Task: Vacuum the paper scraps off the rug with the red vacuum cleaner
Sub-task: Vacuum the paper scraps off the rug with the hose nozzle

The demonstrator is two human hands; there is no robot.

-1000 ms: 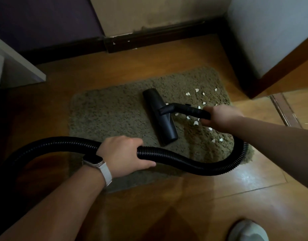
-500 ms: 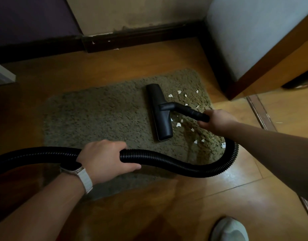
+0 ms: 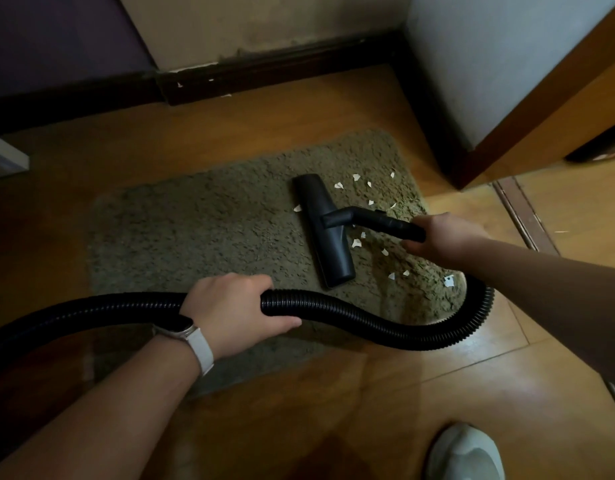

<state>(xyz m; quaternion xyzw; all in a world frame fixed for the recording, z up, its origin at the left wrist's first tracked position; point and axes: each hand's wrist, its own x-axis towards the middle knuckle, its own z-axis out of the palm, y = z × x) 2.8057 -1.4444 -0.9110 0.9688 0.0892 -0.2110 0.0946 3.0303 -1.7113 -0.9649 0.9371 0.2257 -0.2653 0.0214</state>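
Observation:
A shaggy olive rug [image 3: 202,230] lies on the wooden floor. Several white paper scraps [image 3: 356,242] are scattered over its right part, one scrap [image 3: 297,208] just left of the nozzle. The black floor nozzle [image 3: 328,233] rests flat on the rug among them. My right hand [image 3: 444,237] grips the black wand [image 3: 385,223] joined to the nozzle. The ribbed black hose [image 3: 368,323] loops from the wand round the rug's near right corner to the left, where my left hand [image 3: 236,310], with a white-strapped watch, grips it. The red vacuum body is out of view.
A dark skirting board [image 3: 264,77] runs along the far wall. A grey wall corner with wooden trim [image 3: 507,133] stands at the right, with a door threshold strip [image 3: 524,216] beside it. A white furniture edge [image 3: 4,157] is at the far left. My light shoe [image 3: 465,452] is bottom right.
The nozzle has slid right, further in among the scraps; one scrap now lies on its left side. Both hands keep their grips.

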